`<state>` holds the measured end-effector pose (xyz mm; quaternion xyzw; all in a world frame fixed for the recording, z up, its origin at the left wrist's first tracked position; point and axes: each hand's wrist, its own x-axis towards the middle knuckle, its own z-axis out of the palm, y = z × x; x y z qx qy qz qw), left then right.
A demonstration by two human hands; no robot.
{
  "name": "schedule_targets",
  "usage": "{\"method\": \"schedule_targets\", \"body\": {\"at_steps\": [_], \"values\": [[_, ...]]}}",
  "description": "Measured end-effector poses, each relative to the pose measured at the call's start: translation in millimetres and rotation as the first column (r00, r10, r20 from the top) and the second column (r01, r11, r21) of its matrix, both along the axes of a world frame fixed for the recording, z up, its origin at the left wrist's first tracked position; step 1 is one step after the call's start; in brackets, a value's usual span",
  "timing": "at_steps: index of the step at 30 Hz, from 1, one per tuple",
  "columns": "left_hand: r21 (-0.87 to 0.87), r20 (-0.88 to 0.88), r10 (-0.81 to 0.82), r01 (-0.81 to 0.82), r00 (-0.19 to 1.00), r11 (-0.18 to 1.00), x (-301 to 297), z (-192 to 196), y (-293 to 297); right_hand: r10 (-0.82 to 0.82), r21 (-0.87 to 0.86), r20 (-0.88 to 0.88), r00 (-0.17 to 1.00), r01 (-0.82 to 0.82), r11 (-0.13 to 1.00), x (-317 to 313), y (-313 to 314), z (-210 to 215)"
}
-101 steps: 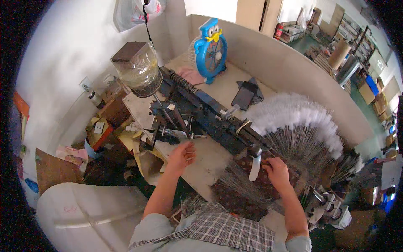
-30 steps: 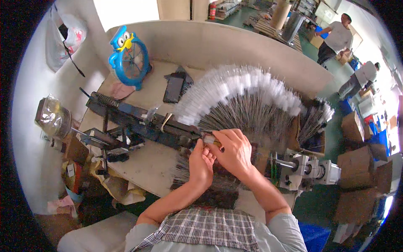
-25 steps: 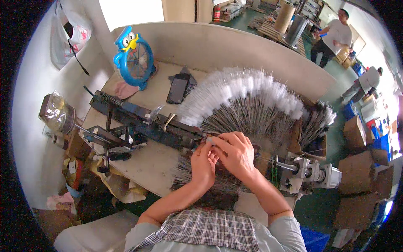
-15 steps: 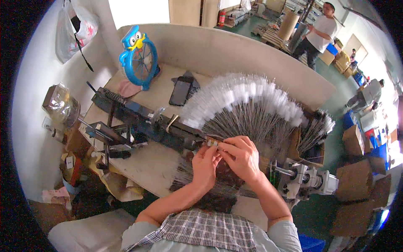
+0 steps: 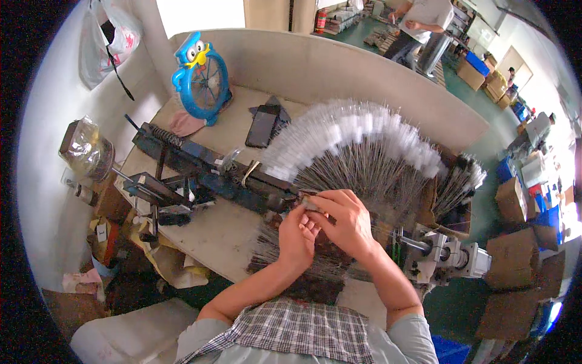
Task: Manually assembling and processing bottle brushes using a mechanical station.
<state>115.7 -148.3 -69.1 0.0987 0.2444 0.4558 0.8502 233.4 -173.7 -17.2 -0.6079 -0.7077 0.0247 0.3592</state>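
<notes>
where both hands [image 5: 327,227] meet, box [image 5: 451,209] holding white-tipped rods [image 5: 464,179]

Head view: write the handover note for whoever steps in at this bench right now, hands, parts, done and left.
Left hand and right hand: together over the bench, fingertips pinching a small part between them; what it is cannot be told.
Parts: fan of white-tipped wire pieces spread beyond the hands; loose pile of thin dark wires under the wrists; long dark metal jig to the left.
Done: a large fan of tipped pieces is laid out.
Left: the loose pile remains, and the pinched part is not yet set down.
</notes>
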Motion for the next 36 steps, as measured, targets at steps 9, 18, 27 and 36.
{"method": "schedule_targets", "body": {"at_steps": [9,18,27,36], "values": [[0.009,-0.081,0.025,-0.025,0.996,1.000,3,2,-2,-0.048,0.036,0.055,0.997,0.046,0.998,2,-7,-2],[-0.047,-0.071,0.071,-0.075,0.995,0.996,4,16,-3,-0.126,0.025,0.024,0.992,0.125,0.992,-13,4,-9],[0.048,-0.144,0.059,-0.053,0.988,0.997,3,2,-1,-0.145,0.073,0.103,0.984,0.137,0.988,-7,-5,-5],[0.033,-0.141,0.086,-0.082,0.986,0.996,7,11,-2,-0.124,0.051,0.080,0.989,0.120,0.991,-3,-6,-2]]}}
